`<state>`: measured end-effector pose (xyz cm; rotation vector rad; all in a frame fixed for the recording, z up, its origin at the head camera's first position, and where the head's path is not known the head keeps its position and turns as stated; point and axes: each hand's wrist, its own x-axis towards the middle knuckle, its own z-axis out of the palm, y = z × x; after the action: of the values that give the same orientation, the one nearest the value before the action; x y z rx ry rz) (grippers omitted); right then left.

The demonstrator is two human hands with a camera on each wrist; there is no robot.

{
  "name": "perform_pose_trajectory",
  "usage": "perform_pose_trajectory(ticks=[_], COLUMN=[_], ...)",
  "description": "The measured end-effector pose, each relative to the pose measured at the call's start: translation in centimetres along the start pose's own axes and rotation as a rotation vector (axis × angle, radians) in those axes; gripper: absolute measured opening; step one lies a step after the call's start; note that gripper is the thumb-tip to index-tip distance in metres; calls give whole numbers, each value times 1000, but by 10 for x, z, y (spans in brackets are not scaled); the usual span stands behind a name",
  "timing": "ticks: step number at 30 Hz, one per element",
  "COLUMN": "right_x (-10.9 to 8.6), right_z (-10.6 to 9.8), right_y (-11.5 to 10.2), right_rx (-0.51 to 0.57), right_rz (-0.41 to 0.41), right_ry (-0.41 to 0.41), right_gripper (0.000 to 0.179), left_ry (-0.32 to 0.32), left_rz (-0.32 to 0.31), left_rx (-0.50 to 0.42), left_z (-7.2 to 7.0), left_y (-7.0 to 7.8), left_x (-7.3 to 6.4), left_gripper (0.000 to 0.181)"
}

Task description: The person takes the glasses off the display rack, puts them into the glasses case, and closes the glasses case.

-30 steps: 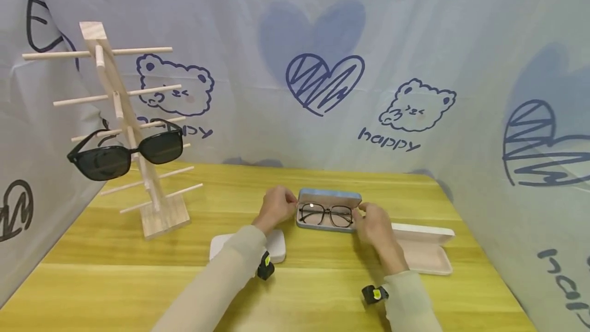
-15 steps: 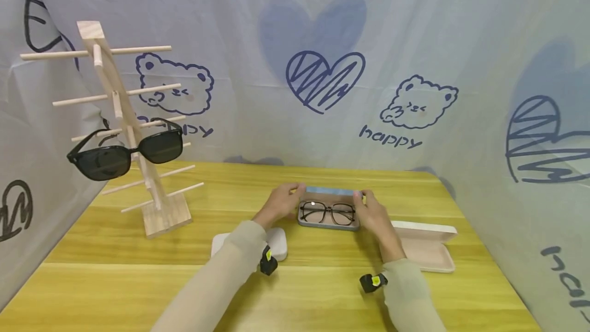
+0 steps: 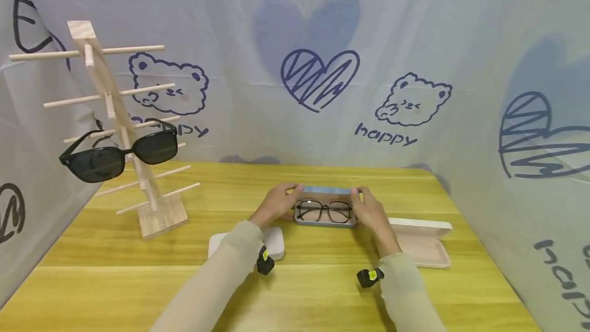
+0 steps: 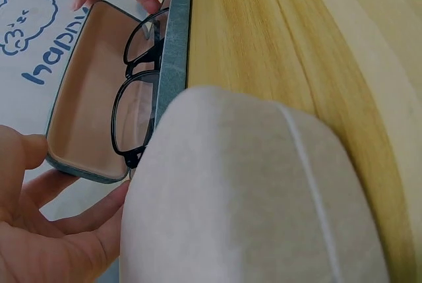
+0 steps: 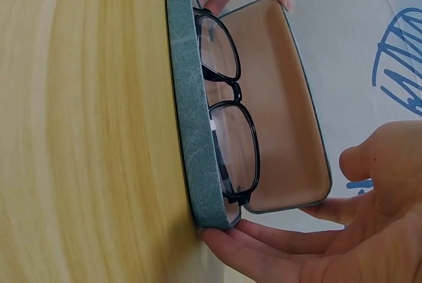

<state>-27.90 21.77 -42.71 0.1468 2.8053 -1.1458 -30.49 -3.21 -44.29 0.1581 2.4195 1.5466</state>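
A blue-grey glasses case (image 3: pixel 325 224) stands on the table with its lid raised, its pinkish lining (image 4: pixel 89 101) showing. Black-framed eyeglasses (image 5: pixel 239 90) lie in the lower half, lenses leaning up over the front wall. My left hand (image 3: pixel 276 204) grips the case at its left end: the thumb is at the lid's upper corner, and other fingers reach behind the lid and down by the hinge side. At the opposite end my right hand (image 3: pixel 370 212) holds it the same way, thumb on the lid's rim, fingertips also under the end of the base.
Black sunglasses (image 3: pixel 121 156) hang on a wooden peg stand (image 3: pixel 161 219) at the left. A closed white case (image 3: pixel 276 244) sits partly beneath my left forearm. To the right lies an open white case (image 3: pixel 426 250). Printed fabric (image 3: pixel 249 117) borders the table at the back and sides.
Both hands have risen from the ends of the case to its lid, thumbs now at the upper corners. The eyeglasses stay in the case.
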Motion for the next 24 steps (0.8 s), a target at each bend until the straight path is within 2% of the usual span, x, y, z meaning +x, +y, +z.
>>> perform_pose_trajectory(ticks=[8,19,24], right_x=[0,-3,-6], right_z=[4,5,5], right_y=[3,4,3], right_rx=[-1,172,194], right_rz=[-39,1,-4], right_ry=[49,2,-9], right_gripper=[49,36,33], left_ry=[-14,-68,-86], left_rz=[-19,-7,3], left_rx=[-23,-38,-36], left_z=[-1,-7,-8], left_y=[-1,-2,-4], left_x=[1,-4,-5], left_gripper=[57,49,45])
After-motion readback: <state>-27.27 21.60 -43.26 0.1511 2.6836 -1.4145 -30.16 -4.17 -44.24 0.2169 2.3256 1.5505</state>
